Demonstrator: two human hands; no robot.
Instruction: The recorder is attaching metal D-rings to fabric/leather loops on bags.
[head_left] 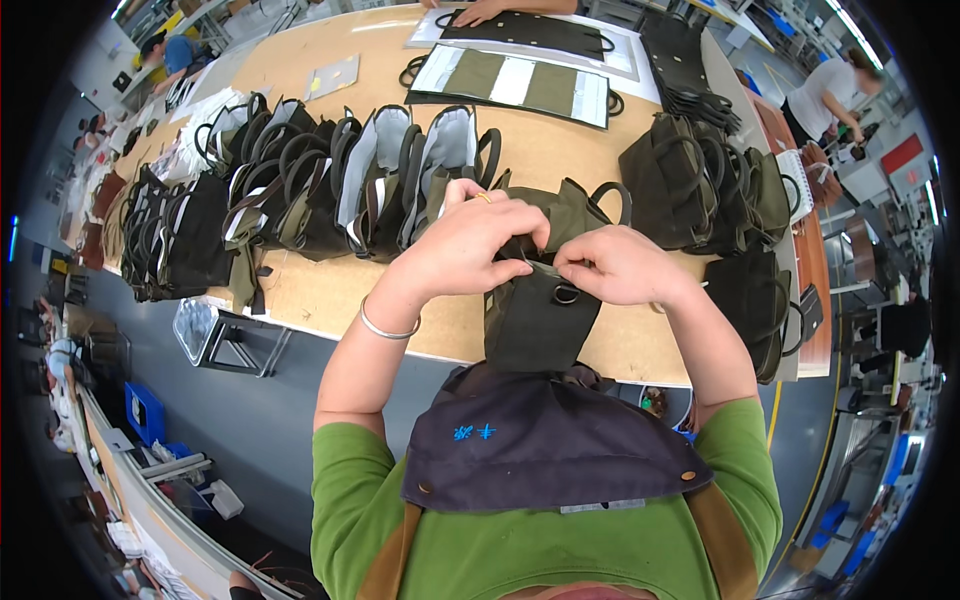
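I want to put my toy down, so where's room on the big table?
Beyond the left hand and right hand, the tan table is bare between the olive-and-white panel and the right cluster of bags. Smaller bare patches flank the dark bag at the near edge. It's crowded along the left row of bags and within that right cluster.

I see both bare hands at the mouth of a dark olive handbag by the table's near edge. The right hand pinches its upper rim above a metal D-ring; the left hand touches the rim, though I can't make out how firmly. To the left I have a row of similar bags, some open with pale linings; more dark bags stand right. Across the wooden table, a co-worker's hand rests on a dark panel.
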